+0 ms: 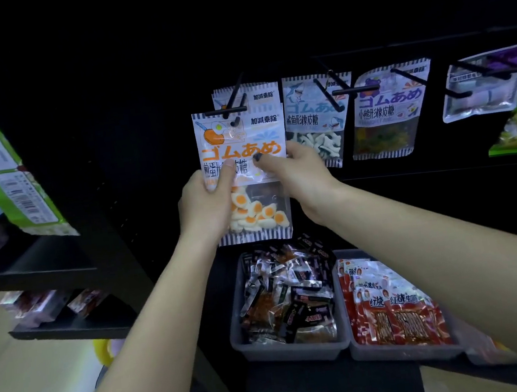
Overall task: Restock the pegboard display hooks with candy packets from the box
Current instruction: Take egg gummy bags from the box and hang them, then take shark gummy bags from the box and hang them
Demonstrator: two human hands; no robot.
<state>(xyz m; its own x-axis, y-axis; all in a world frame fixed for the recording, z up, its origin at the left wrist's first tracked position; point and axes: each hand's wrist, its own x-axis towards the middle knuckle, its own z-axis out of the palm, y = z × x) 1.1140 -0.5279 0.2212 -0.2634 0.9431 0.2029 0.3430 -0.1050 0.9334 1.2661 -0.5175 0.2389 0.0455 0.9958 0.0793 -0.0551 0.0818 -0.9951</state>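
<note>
Fried-egg candy packet (243, 165) held flat against the pegboard (138, 80), top edge at the leftmost hook (228, 111), so its hole lines up. Left hand (201, 203) pinching the left edge, right hand (293, 172) gripping the right edge, keeping it level. Another egg packet (257, 93) already hanging behind.

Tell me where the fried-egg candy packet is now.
In the head view, the egg packet is center frame, held by the left hand and right hand at the leftmost hook, left of the shark packet.

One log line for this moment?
both hands: left hand, right hand | hold: egg candy packet | at: hook | seated: unclear
</note>
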